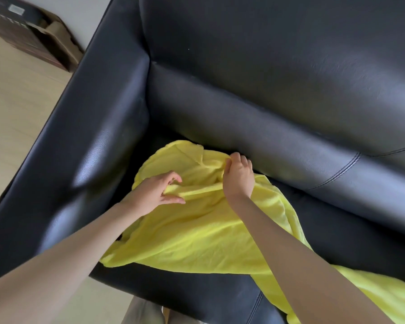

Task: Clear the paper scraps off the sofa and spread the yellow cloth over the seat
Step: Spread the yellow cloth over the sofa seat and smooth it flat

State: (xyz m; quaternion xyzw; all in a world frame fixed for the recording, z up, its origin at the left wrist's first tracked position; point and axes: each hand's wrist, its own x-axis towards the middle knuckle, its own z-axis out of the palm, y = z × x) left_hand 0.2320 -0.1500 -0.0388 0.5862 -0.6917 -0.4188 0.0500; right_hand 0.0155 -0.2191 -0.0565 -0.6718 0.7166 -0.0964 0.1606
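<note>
The yellow cloth (197, 232) lies rumpled on the left part of the black leather sofa seat (337, 220) and trails off to the lower right. My left hand (154, 191) pinches a raised fold of the cloth near its middle. My right hand (239, 176) grips a bunched edge of the cloth close to the backrest. Both forearms reach in from below. No paper scraps show on the sofa.
The sofa's left armrest (87, 148) runs diagonally beside the cloth, and the backrest (278, 78) rises behind it. A dark brown cardboard box (33, 36) stands on the pale wooden floor (12, 108) at the upper left, against a white wall.
</note>
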